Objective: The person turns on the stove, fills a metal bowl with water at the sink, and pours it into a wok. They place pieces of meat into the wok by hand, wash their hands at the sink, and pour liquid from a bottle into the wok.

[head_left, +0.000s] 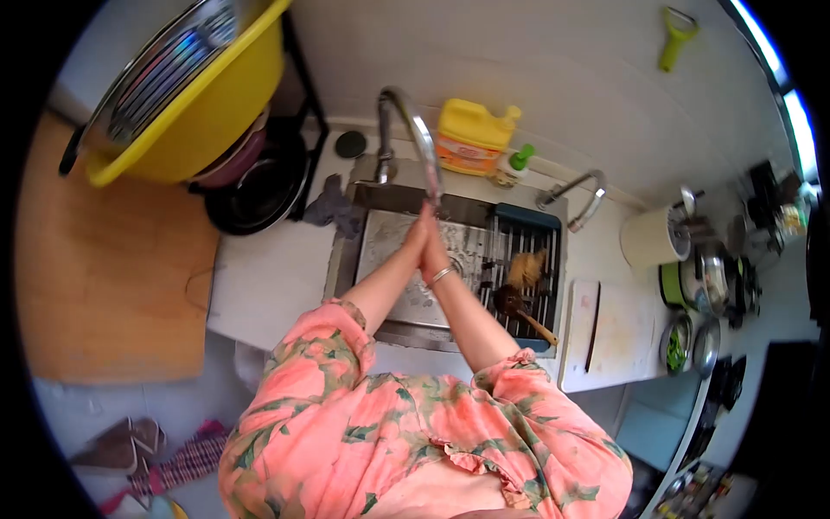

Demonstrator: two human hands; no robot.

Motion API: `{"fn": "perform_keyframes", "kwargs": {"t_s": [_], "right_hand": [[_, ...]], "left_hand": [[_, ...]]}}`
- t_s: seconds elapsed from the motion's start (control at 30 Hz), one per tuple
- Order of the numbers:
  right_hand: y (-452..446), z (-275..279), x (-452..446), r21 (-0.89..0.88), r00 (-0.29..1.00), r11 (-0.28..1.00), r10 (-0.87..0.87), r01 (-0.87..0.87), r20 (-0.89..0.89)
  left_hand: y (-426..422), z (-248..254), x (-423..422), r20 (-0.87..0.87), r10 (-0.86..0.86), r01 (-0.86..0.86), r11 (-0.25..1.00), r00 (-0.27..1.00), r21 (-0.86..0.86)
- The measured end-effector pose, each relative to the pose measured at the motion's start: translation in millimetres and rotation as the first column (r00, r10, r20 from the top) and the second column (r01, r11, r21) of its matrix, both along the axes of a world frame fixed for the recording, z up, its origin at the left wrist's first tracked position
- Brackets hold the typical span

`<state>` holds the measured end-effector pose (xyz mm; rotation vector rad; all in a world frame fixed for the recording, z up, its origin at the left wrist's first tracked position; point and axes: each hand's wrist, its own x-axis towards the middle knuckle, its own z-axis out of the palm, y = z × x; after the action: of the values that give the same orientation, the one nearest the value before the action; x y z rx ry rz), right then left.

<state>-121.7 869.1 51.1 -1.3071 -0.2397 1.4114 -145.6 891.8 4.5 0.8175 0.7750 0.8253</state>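
Under the spout of the curved chrome faucet [413, 130], my left hand [418, 236] and my right hand [436, 253] are pressed palm to palm. Their fingers look stretched out flat toward the spout, and I see nothing held between them. A bracelet [443, 274] circles my right wrist. Below the hands lies the wet metal sink [389, 285], with its drain partly hidden behind my right hand. Right of them, a dark drying rack [553, 285] spans the sink. On it rest a tan scrubber [525, 268] and a dark brush with a wooden handle [538, 327].
Behind the sink stand a yellow jug [471, 138] and a green-topped pump bottle [516, 164]. A grey cloth [333, 208] lies at the left rim. A second faucet [581, 195] rises at right, near a white cutting board [618, 333] with a knife [593, 329]. Yellow basin [207, 95] at upper left.
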Motion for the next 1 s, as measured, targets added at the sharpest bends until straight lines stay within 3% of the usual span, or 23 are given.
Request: {"fn": "perform_keyframes", "kwargs": {"t_s": [0.07,0.17,0.23,0.3,0.43,0.47,0.53,0.6,0.67,0.7,0.77,0.8,0.87,0.9,0.97,1.0], "right_hand": [[-20,18,-6,0.007,0.987,0.987,0.158,-0.158,0.003],[-1,-42,-4,0.089,1.0,0.996,0.011,-0.012,0.008],[27,-98,16,0.069,0.985,0.997,-0.039,0.028,0.169],[27,-90,30,0.06,0.962,0.997,-0.063,0.049,0.264],[0,-64,17,0.096,0.926,0.988,-0.146,0.12,0.349],[-8,-59,17,0.106,0.919,0.985,-0.164,0.135,0.358],[-12,-60,18,0.105,0.919,0.982,-0.183,0.156,0.348],[-9,-67,25,0.091,0.932,0.981,-0.193,0.173,0.307],[2,-80,28,0.073,0.95,0.98,-0.197,0.185,0.24],[9,-85,28,0.065,0.959,0.98,-0.199,0.189,0.203],[22,-94,28,0.044,0.968,0.979,-0.204,0.199,0.147],[27,-98,27,0.03,0.97,0.978,-0.209,0.207,0.123],[33,-110,27,0.005,0.974,0.977,-0.214,0.214,0.079],[36,-116,28,-0.005,0.975,0.976,-0.217,0.218,0.049],[31,-96,24,0.036,0.968,0.968,-0.246,0.248,-0.045],[27,-84,24,0.062,0.956,0.959,-0.268,0.276,-0.119]], "left_hand": [[-7,-23,4,0.146,0.153,-0.171,0.978,0.977,0.12],[2,-42,15,0.412,0.274,-0.385,0.897,0.869,0.217],[13,-7,7,0.077,0.135,-0.127,0.987,0.988,-0.097],[-3,8,14,0.132,0.09,-0.079,0.993,0.987,-0.082],[10,14,3,0.475,0.307,-0.061,0.884,0.825,-0.464],[0,17,4,0.474,0.266,-0.023,0.889,0.839,-0.458],[-9,21,0,0.627,0.282,0.032,0.897,0.726,-0.44],[-14,21,-4,0.643,0.186,0.095,0.922,0.743,-0.375],[-12,18,-4,0.589,-0.075,0.169,0.98,0.805,-0.106],[-13,20,-2,0.589,-0.081,0.176,0.979,0.804,-0.106],[-13,40,5,0.321,-0.119,0.132,0.991,0.939,-0.017],[-14,43,7,0.32,-0.127,0.139,0.99,0.939,-0.016],[-15,45,9,-0.033,-0.194,0.194,0.929,0.98,0.315],[-14,42,10,-0.031,-0.196,0.195,0.928,0.98,0.317],[-9,35,11,-0.063,-0.245,0.238,0.796,0.968,0.557],[-6,36,12,-0.059,-0.245,0.235,0.796,0.968,0.558]]}}
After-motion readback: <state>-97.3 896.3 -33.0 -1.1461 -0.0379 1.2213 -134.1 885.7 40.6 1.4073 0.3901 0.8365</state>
